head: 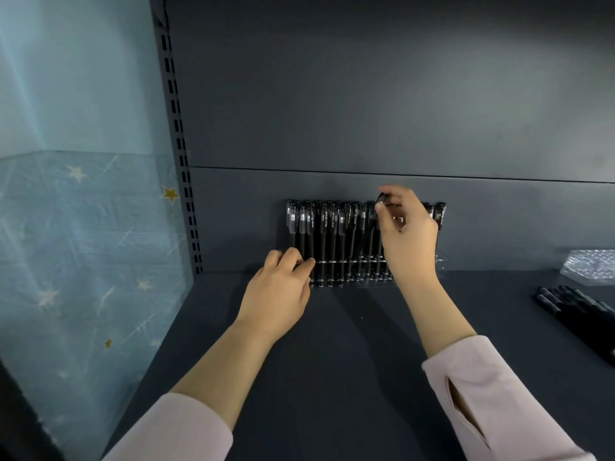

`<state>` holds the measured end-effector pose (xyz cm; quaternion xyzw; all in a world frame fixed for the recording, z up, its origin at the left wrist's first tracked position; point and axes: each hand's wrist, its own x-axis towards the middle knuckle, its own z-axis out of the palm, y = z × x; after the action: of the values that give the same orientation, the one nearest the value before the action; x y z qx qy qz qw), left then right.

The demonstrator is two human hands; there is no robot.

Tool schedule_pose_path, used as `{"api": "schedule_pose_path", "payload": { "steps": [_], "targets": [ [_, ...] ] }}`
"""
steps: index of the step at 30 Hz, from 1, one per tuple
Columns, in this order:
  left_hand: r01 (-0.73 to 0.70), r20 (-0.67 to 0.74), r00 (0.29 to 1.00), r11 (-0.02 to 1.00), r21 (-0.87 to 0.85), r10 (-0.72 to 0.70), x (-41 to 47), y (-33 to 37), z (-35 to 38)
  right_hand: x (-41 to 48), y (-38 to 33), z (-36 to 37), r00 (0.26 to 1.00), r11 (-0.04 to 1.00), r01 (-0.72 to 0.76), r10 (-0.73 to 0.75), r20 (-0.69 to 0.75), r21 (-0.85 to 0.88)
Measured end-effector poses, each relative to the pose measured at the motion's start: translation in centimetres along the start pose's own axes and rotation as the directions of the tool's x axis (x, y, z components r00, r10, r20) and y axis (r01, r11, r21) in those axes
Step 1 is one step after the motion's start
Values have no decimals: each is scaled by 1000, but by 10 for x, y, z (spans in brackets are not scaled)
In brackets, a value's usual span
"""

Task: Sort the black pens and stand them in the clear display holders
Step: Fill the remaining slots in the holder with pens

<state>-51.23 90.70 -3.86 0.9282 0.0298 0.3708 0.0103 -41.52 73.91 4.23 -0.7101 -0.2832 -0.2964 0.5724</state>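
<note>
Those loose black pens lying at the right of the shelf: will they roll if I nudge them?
Probably: the loose pens look slim and round, lying on a smooth flat shelf. They look stiff and likely light, so a nudge should shift them easily.

The person is wearing a pale pink top. Its left sleeve (186, 427) is ending mid-forearm; its right sleeve (512, 384) is showing an open slit (466, 414) at the cuff. The left hand (279, 287) and right hand (409, 234) are going bare.

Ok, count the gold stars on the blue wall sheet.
2. One gold star sits beside the slotted upright; the other gold star is lower, further left. Others may lie out of view.
</note>
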Motion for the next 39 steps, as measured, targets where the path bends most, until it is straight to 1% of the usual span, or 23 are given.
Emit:
{"api": "schedule_pose_path", "payload": {
  "steps": [4, 6, 9, 12, 15, 19, 23, 26, 28, 33, 36, 39],
  "targets": [
    [-4, -19, 1000, 1000, -8, 4, 0, 0, 1, -1, 5, 4, 993, 998, 31, -25, 117, -52],
    [0, -18, 1000, 1000, -16, 0, -1, 0, 1, -1, 8, 7, 988, 996, 18, -3, 155, -92],
    [13, -6, 1000, 1000, -29, -13, -1, 0, 1, 0, 11, 10, 989, 995, -50, 62, 132, -91],
    [29, 9, 1000, 999, -26, -29, -1, 2, 0, 3, 14, 12, 990, 992, -78, 90, 112, -104],
    [41, 24, 999, 999, -32, -40, -1, 3, -1, 2, 16, 13, 988, 988, -53, 73, 136, -146],
    [59, 38, 998, 998, -39, -57, 0, 4, -1, -6, 19, 18, 966, 972, 23, 38, 255, -233],
    [69, 81, 995, 997, -46, -65, 1, 4, -4, -6, 16, 12, 971, 971, 13, 45, 236, -237],
    [90, 105, 991, 992, -88, -80, 4, 6, -11, 0, 7, 1, 965, 963, 38, 34, 258, -268],
    [96, 94, 992, 991, -93, -87, 7, 8, -19, 4, -1, -8, 957, 948, 66, 28, 288, -313],
    [94, -24, 995, 993, -64, -96, 26, 22, -46, 11, -7, -48, 948, 889, 151, -6, 319, -432],
    [88, -33, 995, 995, -50, -90, 41, 47, -57, 17, 1, -81, 931, 856, 175, 16, 364, -485],
    [62, -13, 998, 996, -59, -63, 58, 85, -57, 27, 15, -119, 927, 832, 177, 38, 373, -525]
  ]
}}
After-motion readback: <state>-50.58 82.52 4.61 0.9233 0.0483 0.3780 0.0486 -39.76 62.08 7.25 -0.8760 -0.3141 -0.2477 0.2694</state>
